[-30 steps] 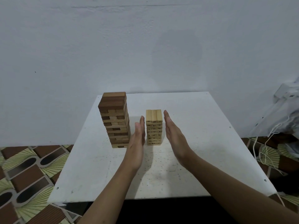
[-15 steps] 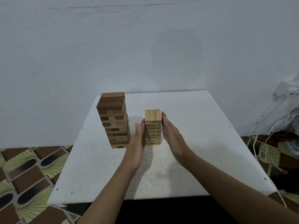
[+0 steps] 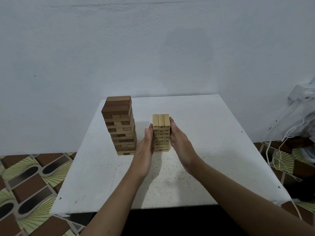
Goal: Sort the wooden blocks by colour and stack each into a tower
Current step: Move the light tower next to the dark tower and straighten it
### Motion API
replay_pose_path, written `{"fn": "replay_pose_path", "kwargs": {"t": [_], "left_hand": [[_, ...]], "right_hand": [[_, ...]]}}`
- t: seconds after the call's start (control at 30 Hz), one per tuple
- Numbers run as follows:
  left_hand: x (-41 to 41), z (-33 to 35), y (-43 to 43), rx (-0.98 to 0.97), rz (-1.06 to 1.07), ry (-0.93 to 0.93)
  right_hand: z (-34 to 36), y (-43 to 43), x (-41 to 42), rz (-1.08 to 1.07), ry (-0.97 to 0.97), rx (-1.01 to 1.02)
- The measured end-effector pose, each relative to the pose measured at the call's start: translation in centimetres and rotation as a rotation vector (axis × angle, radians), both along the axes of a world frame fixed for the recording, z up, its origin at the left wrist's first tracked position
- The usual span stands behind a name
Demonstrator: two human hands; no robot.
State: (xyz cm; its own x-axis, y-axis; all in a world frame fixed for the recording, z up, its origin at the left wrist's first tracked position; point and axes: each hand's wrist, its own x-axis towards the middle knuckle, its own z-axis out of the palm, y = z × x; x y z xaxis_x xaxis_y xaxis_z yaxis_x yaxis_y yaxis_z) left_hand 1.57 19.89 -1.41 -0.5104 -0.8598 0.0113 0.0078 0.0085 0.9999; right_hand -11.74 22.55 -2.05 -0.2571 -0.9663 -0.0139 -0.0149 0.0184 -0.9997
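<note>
Pale numbered-block tower: upright near centre of white table, three blocks across the top, printed numbers on the near face. Left hand flat against its left side, right hand flat against its right side; fingers straight on both, palms facing in, neither curled round it. Taller brown block tower stands just to the left, apart from the left hand, upper layers slightly offset. Patterned floor beyond the table edge; white cords at right.
</note>
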Motion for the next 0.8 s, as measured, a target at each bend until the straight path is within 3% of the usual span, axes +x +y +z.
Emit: {"fn": "replay_pose_path", "kwargs": {"t": [0.8], "left_hand": [[0.32, 0.10, 0.12, 0.010, -0.015, -0.051]], "right_hand": [[0.01, -0.01, 0.28, 0.015, 0.026, 0.016]]}}
